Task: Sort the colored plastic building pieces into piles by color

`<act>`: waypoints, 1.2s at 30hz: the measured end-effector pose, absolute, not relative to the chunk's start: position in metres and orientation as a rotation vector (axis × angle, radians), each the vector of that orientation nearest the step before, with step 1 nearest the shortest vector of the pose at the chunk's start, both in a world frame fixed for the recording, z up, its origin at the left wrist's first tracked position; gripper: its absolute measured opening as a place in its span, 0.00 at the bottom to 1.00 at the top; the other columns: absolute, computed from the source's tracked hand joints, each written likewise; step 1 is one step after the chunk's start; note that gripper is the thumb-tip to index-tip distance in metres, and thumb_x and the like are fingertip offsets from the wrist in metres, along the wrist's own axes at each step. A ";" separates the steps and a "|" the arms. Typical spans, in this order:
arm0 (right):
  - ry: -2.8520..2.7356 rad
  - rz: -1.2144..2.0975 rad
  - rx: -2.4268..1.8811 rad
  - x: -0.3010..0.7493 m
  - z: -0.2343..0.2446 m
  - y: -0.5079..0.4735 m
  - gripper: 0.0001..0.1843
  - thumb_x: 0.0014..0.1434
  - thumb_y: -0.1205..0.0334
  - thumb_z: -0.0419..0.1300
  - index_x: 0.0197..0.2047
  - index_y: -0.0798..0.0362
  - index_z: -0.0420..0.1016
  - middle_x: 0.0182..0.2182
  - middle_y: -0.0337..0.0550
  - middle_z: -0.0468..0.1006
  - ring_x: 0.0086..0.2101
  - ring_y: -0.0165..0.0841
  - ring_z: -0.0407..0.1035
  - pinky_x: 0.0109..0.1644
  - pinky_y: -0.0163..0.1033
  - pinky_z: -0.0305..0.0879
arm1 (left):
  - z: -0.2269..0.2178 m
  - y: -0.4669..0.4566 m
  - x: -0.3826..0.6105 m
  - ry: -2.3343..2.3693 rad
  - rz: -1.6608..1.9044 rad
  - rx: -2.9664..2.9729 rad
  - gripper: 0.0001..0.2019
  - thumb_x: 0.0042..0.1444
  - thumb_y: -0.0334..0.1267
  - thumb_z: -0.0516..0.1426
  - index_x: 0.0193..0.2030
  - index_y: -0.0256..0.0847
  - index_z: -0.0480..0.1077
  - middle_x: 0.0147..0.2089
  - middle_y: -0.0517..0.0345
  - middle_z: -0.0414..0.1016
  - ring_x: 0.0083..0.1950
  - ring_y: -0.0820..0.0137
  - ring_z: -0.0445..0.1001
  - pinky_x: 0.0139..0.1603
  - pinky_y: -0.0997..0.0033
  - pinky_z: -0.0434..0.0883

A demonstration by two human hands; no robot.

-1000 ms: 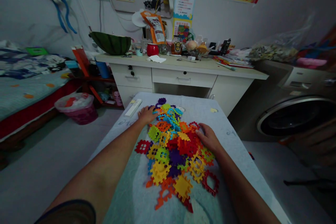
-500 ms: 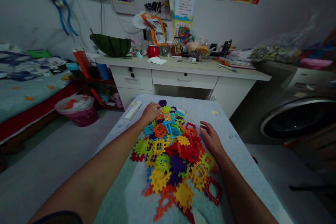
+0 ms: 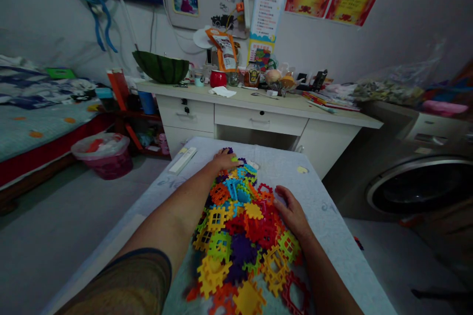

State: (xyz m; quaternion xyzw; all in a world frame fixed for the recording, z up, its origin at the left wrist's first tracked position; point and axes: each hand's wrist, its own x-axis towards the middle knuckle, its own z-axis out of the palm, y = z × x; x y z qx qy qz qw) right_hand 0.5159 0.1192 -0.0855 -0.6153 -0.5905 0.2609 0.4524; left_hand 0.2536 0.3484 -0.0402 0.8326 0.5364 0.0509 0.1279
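Observation:
A heap of interlocking plastic building pieces (image 3: 242, 251) in yellow, red, purple, green, orange and blue lies down the middle of the cloth-covered table (image 3: 332, 256). My left hand (image 3: 223, 160) rests at the heap's far end, fingers apart, touching a purple piece (image 3: 228, 150) and a green one; its forearm hides part of the heap's left side. Along the right edge, my right hand (image 3: 291, 210) is open with curved fingers, its fingertips at the red pieces (image 3: 264, 224). Neither hand holds a piece that I can see.
A white rectangular box (image 3: 183, 160) lies at the table's far left. Behind stands a white desk (image 3: 258, 120) with a watermelon-like bowl (image 3: 161, 67), jars and papers. To the right is a washing machine (image 3: 417, 157); a pink bin (image 3: 107, 162) sits on the floor at left.
My left hand has shifted right, over the heap's far end, and its forearm reaches further in. My right hand has come slightly left and nearer, up to the red pieces. The view tilted up.

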 end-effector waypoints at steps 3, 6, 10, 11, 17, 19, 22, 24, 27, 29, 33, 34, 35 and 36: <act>-1.478 0.659 -1.517 0.516 -0.087 0.120 0.31 0.56 0.45 0.61 0.60 0.51 0.68 0.56 0.52 0.75 0.56 0.45 0.69 0.65 0.55 0.61 | -0.034 0.341 0.255 1.487 0.138 2.421 0.29 0.52 0.59 0.57 0.57 0.47 0.72 0.65 0.46 0.65 0.66 0.51 0.61 0.65 0.49 0.57; -1.492 0.651 -1.529 0.516 -0.086 0.120 0.32 0.55 0.45 0.61 0.59 0.50 0.68 0.53 0.50 0.77 0.55 0.46 0.70 0.64 0.57 0.61 | -0.022 0.328 0.252 1.351 0.135 2.432 0.25 0.51 0.53 0.58 0.54 0.44 0.73 0.58 0.48 0.72 0.60 0.55 0.66 0.64 0.53 0.59; -1.500 0.642 -1.525 0.515 -0.083 0.120 0.31 0.55 0.46 0.61 0.59 0.49 0.70 0.53 0.49 0.77 0.54 0.46 0.71 0.63 0.56 0.62 | -0.006 0.298 0.241 1.086 0.116 2.414 0.18 0.56 0.44 0.55 0.50 0.43 0.73 0.48 0.58 0.78 0.49 0.65 0.73 0.53 0.68 0.68; -1.506 0.638 -1.525 0.515 -0.083 0.120 0.30 0.55 0.46 0.61 0.58 0.49 0.71 0.53 0.49 0.78 0.54 0.45 0.71 0.63 0.55 0.62 | -0.003 0.287 0.237 1.028 0.118 2.413 0.17 0.55 0.42 0.55 0.50 0.42 0.73 0.47 0.59 0.78 0.49 0.66 0.73 0.53 0.70 0.69; -1.547 0.638 -1.528 0.514 -0.079 0.118 0.24 0.55 0.46 0.61 0.52 0.49 0.76 0.53 0.46 0.78 0.54 0.45 0.70 0.63 0.54 0.61 | 0.009 0.216 0.208 0.773 0.310 2.399 0.17 0.61 0.38 0.50 0.55 0.40 0.69 0.56 0.51 0.73 0.58 0.65 0.69 0.62 0.66 0.64; -1.531 0.679 -1.508 0.511 -0.073 0.116 0.23 0.56 0.45 0.60 0.51 0.49 0.76 0.52 0.46 0.78 0.54 0.45 0.70 0.62 0.53 0.63 | 0.012 0.192 0.197 0.697 0.330 2.408 0.17 0.63 0.40 0.50 0.56 0.42 0.70 0.58 0.52 0.72 0.61 0.64 0.67 0.65 0.64 0.62; -1.518 0.759 -1.463 0.500 -0.061 0.112 0.24 0.59 0.43 0.57 0.53 0.50 0.74 0.51 0.46 0.79 0.52 0.43 0.71 0.60 0.51 0.65 | 0.016 0.157 0.179 0.730 0.374 2.390 0.18 0.66 0.43 0.47 0.58 0.48 0.70 0.61 0.54 0.69 0.66 0.65 0.63 0.69 0.62 0.59; -1.560 0.785 -1.459 0.490 -0.052 0.112 0.27 0.60 0.42 0.58 0.56 0.49 0.72 0.52 0.46 0.78 0.52 0.43 0.71 0.60 0.51 0.65 | 0.016 0.137 0.167 0.810 0.368 2.373 0.20 0.65 0.47 0.48 0.61 0.52 0.68 0.66 0.55 0.64 0.69 0.63 0.60 0.70 0.58 0.58; -1.672 0.746 -1.529 0.473 -0.043 0.118 0.36 0.53 0.42 0.65 0.61 0.49 0.69 0.54 0.48 0.76 0.52 0.45 0.71 0.61 0.54 0.64 | 0.007 0.113 0.151 1.061 0.402 2.364 0.38 0.54 0.58 0.59 0.71 0.56 0.55 0.74 0.51 0.51 0.75 0.50 0.49 0.70 0.46 0.55; -1.747 0.696 -1.570 0.462 -0.039 0.125 0.41 0.48 0.44 0.69 0.63 0.50 0.68 0.55 0.50 0.75 0.53 0.47 0.70 0.62 0.56 0.62 | -0.005 0.102 0.145 1.164 0.339 2.344 0.54 0.43 0.63 0.65 0.74 0.55 0.46 0.76 0.46 0.46 0.75 0.42 0.44 0.69 0.40 0.55; -1.855 0.664 -1.552 0.443 -0.033 0.136 0.36 0.48 0.53 0.70 0.60 0.49 0.71 0.55 0.49 0.75 0.55 0.47 0.69 0.63 0.56 0.61 | -0.031 0.096 0.152 1.284 0.271 2.326 0.65 0.30 0.62 0.70 0.75 0.55 0.43 0.77 0.44 0.41 0.75 0.36 0.42 0.69 0.34 0.50; -1.863 0.678 -1.527 0.439 -0.030 0.137 0.34 0.48 0.56 0.70 0.59 0.49 0.71 0.55 0.48 0.76 0.55 0.46 0.69 0.63 0.56 0.61 | -0.036 0.097 0.158 1.294 0.306 2.335 0.64 0.31 0.60 0.70 0.75 0.53 0.43 0.76 0.43 0.43 0.75 0.37 0.44 0.70 0.35 0.49; -1.865 0.705 -1.485 0.434 -0.027 0.136 0.31 0.50 0.58 0.68 0.58 0.49 0.72 0.54 0.48 0.76 0.55 0.45 0.69 0.63 0.55 0.61 | -0.039 0.099 0.163 1.278 0.367 2.351 0.62 0.35 0.56 0.70 0.75 0.50 0.43 0.75 0.43 0.46 0.74 0.40 0.47 0.71 0.38 0.50; -1.865 0.739 -1.427 0.430 -0.024 0.135 0.29 0.51 0.60 0.66 0.58 0.49 0.72 0.55 0.47 0.76 0.55 0.43 0.69 0.63 0.53 0.61 | -0.042 0.102 0.169 1.247 0.452 2.370 0.58 0.39 0.50 0.69 0.75 0.47 0.44 0.74 0.42 0.50 0.74 0.45 0.50 0.71 0.43 0.52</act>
